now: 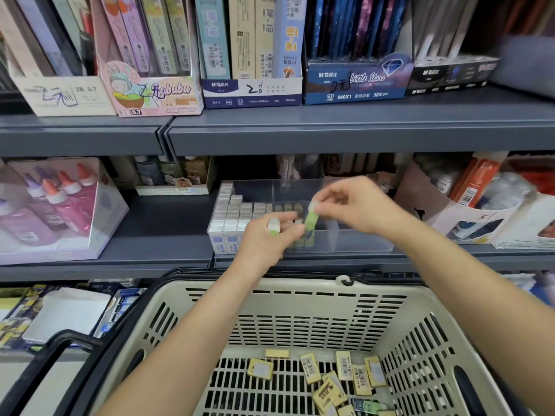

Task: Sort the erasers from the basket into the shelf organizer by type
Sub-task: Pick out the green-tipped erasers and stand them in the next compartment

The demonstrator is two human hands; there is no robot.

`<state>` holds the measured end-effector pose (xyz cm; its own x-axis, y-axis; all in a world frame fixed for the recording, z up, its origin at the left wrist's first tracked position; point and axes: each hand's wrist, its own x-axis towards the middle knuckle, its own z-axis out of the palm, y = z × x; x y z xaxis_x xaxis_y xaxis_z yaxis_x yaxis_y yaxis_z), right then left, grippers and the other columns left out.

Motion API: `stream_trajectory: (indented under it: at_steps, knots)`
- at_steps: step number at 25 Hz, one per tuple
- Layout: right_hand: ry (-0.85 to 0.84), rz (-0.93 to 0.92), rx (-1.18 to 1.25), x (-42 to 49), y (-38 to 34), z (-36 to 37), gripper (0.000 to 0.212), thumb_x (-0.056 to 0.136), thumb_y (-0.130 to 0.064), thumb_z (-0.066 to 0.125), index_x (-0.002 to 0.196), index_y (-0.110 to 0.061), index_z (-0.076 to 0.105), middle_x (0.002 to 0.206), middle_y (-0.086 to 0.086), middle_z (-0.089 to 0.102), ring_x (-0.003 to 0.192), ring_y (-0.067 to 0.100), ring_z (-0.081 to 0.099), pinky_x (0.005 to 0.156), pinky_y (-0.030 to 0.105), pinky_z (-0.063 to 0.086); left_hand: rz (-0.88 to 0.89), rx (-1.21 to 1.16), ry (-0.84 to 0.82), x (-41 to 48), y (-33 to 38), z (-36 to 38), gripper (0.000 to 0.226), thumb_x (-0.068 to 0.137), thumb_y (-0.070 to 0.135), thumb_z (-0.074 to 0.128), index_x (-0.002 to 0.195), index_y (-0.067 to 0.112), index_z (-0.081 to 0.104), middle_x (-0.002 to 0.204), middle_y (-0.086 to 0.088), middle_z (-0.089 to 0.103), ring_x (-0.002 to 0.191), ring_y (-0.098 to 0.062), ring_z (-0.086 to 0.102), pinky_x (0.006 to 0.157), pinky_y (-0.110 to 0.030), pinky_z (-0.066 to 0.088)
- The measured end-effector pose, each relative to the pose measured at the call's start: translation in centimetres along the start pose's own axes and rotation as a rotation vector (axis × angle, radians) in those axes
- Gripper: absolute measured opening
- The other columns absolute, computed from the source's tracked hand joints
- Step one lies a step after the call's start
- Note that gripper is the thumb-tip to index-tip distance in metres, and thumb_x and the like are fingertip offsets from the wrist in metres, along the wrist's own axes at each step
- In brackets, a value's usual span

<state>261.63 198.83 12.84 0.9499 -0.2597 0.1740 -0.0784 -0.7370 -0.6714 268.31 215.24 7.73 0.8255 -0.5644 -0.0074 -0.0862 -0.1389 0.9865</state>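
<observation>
Eraser [311, 219] in right hand [354, 205] over organizer [360, 243], open compartments rightward.

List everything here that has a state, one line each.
left hand: holding a green eraser
right hand: pinching a second green eraser over the organizer
organizer: left rows packed with white erasers; right compartments look unfilled
basket: partly emptied, with yellow erasers lying loose on its floor
</observation>
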Motion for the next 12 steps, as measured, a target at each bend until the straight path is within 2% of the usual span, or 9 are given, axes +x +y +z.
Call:
stream_trajectory:
  at_steps: [1,3,5,7,9,12]
  knots:
    - [0.070,0.031,0.001,0.6,0.3,-0.8,0.012,0.080,-0.026,0.070,0.074,-0.033,0.064,0.074,-0.010,0.067,0.074,0.014,0.065,0.073,0.029,0.052,-0.012,0.015,0.045,0.2,-0.2,-0.5,0.018,0.084,0.028,0.066,0.101,0.030,0.061,0.092,0.004,0.066,0.054,0.001,0.052,0.049,-0.013,0.043]
    - [0.186,0.099,-0.025,1.6,1.2,-1.5,0.017,0.081,-0.024,0.069,0.070,-0.035,0.062,0.071,-0.014,0.066,0.079,0.017,0.067,0.074,0.027,0.052,-0.063,-0.033,0.104,0.4,-0.6,-1.6,0.017,0.082,0.028,0.063,0.098,0.029,0.057,0.098,-0.001,0.063,0.072,-0.007,0.057,0.063,-0.018,0.046]
    - [0.205,0.139,-0.142,2.4,1.9,-0.6,0.016,0.084,-0.027,0.065,0.070,-0.035,0.060,0.068,-0.019,0.061,0.079,0.014,0.065,0.074,0.023,0.050,-0.105,-0.135,0.111,0.3,-1.3,-2.3,0.019,0.071,0.022,0.060,0.089,0.021,0.055,0.096,-0.004,0.062,0.087,-0.015,0.057,0.078,-0.032,0.045]
    - [0.178,0.149,-0.193,3.1,2.6,0.8,0.011,0.085,-0.029,0.063,0.076,-0.034,0.060,0.071,-0.017,0.061,0.079,0.013,0.062,0.071,0.021,0.046,-0.089,-0.174,0.112,-0.1,-1.9,-2.2,0.009,0.073,0.014,0.055,0.081,0.016,0.052,0.092,-0.001,0.065,0.091,-0.017,0.057,0.080,-0.037,0.045]
    - [0.124,0.159,-0.188,3.8,3.2,1.7,0.007,0.086,-0.030,0.063,0.081,-0.033,0.059,0.075,-0.015,0.061,0.079,0.012,0.059,0.069,0.021,0.043,-0.047,-0.170,0.110,-0.6,-2.5,-2.2,0.011,0.085,0.002,0.051,0.082,0.013,0.051,0.090,0.000,0.068,0.084,-0.012,0.060,0.074,-0.029,0.049]
    - [0.013,0.229,-0.225,4.5,3.9,2.4,0.004,0.087,-0.030,0.062,0.083,-0.032,0.061,0.086,-0.011,0.066,0.084,0.013,0.060,0.078,0.029,0.051,0.043,-0.096,0.115,-0.9,-3.1,-2.5,0.004,0.088,0.012,0.058,0.091,0.015,0.059,0.092,0.000,0.067,0.083,-0.005,0.061,0.075,-0.015,0.049]
